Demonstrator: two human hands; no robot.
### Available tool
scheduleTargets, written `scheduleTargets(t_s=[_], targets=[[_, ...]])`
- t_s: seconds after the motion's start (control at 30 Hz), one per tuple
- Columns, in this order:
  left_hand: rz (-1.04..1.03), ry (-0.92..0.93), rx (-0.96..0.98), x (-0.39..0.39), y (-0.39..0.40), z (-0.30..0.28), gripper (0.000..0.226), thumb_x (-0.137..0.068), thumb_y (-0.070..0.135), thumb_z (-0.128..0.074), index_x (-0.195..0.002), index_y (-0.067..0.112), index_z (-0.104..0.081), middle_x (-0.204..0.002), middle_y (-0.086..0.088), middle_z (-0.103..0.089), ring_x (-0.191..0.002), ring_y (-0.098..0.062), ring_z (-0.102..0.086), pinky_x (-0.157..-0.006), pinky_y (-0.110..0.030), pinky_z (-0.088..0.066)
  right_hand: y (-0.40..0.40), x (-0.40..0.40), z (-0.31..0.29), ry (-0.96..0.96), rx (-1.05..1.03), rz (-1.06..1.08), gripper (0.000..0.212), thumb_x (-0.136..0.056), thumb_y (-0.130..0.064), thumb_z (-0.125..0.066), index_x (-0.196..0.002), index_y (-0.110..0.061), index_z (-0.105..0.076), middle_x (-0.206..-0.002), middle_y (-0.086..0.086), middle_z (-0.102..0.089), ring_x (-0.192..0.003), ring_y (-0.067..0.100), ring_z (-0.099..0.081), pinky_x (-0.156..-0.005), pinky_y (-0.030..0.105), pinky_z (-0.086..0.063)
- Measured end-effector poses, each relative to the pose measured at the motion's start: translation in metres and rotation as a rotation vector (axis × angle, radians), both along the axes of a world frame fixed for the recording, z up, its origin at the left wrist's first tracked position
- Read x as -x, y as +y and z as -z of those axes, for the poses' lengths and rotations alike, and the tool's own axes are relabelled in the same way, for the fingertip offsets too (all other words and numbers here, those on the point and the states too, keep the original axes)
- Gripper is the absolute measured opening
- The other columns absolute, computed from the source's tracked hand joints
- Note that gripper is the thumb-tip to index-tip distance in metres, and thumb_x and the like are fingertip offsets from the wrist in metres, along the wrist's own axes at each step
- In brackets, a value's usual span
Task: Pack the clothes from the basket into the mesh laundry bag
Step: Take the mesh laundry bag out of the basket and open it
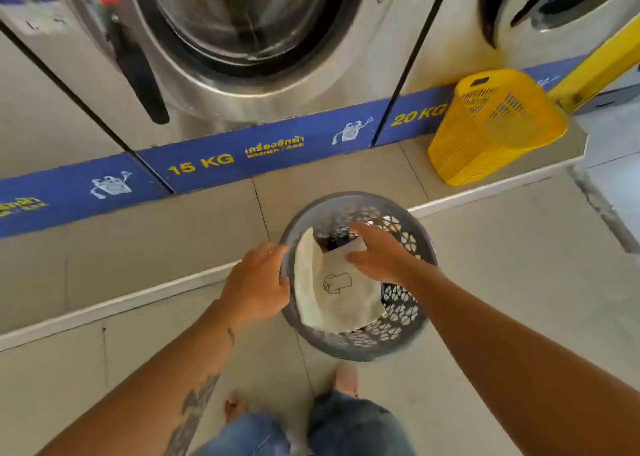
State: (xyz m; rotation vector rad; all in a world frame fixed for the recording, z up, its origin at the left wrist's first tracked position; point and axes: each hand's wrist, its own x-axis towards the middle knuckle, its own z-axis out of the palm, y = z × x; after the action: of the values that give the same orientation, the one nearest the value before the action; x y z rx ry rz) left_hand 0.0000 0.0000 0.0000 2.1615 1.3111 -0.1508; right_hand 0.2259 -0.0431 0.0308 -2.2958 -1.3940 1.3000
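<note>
A round grey plastic basket (403, 331) stands on the tiled floor in front of me. A cream mesh laundry bag (337, 296) with a small shirt drawing lies inside it, over dark clothes (337, 242) that show only at the far side. My left hand (258, 282) grips the basket's left rim. My right hand (379, 253) reaches into the basket and its fingers hold the top edge of the mesh bag.
A raised tiled step (156, 247) runs across just behind the basket, with steel washing machines (242, 40) on it. A yellow basket (495, 126) lies tipped on the step at the right. My feet (344, 379) stand right below the grey basket.
</note>
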Motion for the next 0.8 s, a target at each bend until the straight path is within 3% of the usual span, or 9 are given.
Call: scheduleTargets(t_s=[0.17, 0.37, 0.43, 0.57, 0.63, 0.7, 0.8], targets=[[0.042, 0.000, -0.125, -0.001, 0.001, 0.122, 0.070, -0.091, 0.036, -0.052, -0.153, 0.019, -0.022, -0.162, -0.003, -0.013, -0.146, -0.023, -0.018, -0.116, -0.042, -0.027, -0.012, 0.023, 0.140, 0.096, 0.095, 0.109, 0.058, -0.096, -0.021, -0.062, -0.150, -0.023, -0.039, -0.146, 0.008, -0.047, -0.113, 0.022, -0.052, -0.082, 0.034, -0.054], [-0.001, -0.271, -0.287, -0.005, 0.001, 0.209, 0.068, -0.087, 0.023, -0.053, -0.150, 0.010, -0.031, -0.163, -0.004, -0.011, -0.149, -0.019, -0.012, -0.117, -0.042, -0.026, -0.013, 0.033, 0.257, 0.133, -0.001, 0.142, 0.052, -0.097, -0.027, -0.061, -0.146, -0.029, -0.044, -0.143, -0.002, -0.048, -0.106, 0.018, -0.057, -0.078, 0.026, -0.055], [-0.041, -0.392, -0.312, -0.005, -0.002, 0.222, 0.064, -0.085, 0.017, -0.053, -0.146, 0.006, -0.038, -0.162, -0.004, -0.016, -0.149, -0.016, -0.013, -0.117, -0.042, -0.027, -0.008, 0.034, 0.281, 0.139, -0.019, 0.141, 0.050, -0.095, -0.033, -0.060, -0.143, -0.033, -0.046, -0.142, -0.002, -0.050, -0.114, 0.021, -0.058, -0.094, 0.038, -0.053], [-0.132, -0.690, -0.296, -0.005, -0.006, 0.236, 0.053, -0.085, 0.012, -0.048, -0.138, 0.003, -0.050, -0.158, -0.003, -0.028, -0.146, -0.015, -0.023, -0.112, -0.046, -0.034, 0.002, 0.032, 0.310, 0.362, 0.032, 0.204, 0.030, -0.097, -0.028, -0.051, -0.124, -0.037, -0.060, -0.117, -0.007, -0.067, -0.101, 0.013, -0.063, -0.085, 0.033, -0.051], [-0.149, -0.784, -0.283, -0.006, -0.005, 0.239, 0.049, -0.084, 0.013, -0.048, -0.132, 0.004, -0.056, -0.154, -0.002, -0.034, -0.144, -0.014, -0.029, -0.111, -0.045, -0.036, 0.001, 0.030, 0.320, 0.448, 0.065, 0.191, 0.030, -0.098, -0.027, -0.051, -0.125, -0.035, -0.061, -0.112, -0.008, -0.070, -0.104, 0.014, -0.064, -0.091, 0.036, -0.051], [-0.146, -0.773, -0.315, -0.006, 0.001, 0.240, 0.047, -0.082, 0.016, -0.050, -0.127, 0.010, -0.060, -0.151, 0.002, -0.039, -0.140, -0.011, -0.034, -0.113, -0.038, -0.035, 0.002, 0.026, 0.325, 0.363, 0.069, 0.079, 0.038, -0.091, -0.025, -0.055, -0.129, -0.032, -0.059, -0.112, -0.007, -0.070, -0.105, 0.016, -0.065, -0.094, 0.040, -0.054], [-0.071, -0.699, -0.361, -0.007, 0.010, 0.239, 0.046, -0.081, 0.018, -0.051, -0.125, 0.017, -0.061, -0.150, 0.009, -0.040, -0.138, -0.008, -0.036, -0.111, -0.035, -0.035, 0.003, 0.027, 0.319, 0.178, -0.023, -0.029, 0.038, -0.085, -0.014, -0.050, -0.118, -0.023, -0.068, -0.108, -0.001, -0.072, -0.104, 0.022, -0.065, -0.095, 0.046, -0.054]])
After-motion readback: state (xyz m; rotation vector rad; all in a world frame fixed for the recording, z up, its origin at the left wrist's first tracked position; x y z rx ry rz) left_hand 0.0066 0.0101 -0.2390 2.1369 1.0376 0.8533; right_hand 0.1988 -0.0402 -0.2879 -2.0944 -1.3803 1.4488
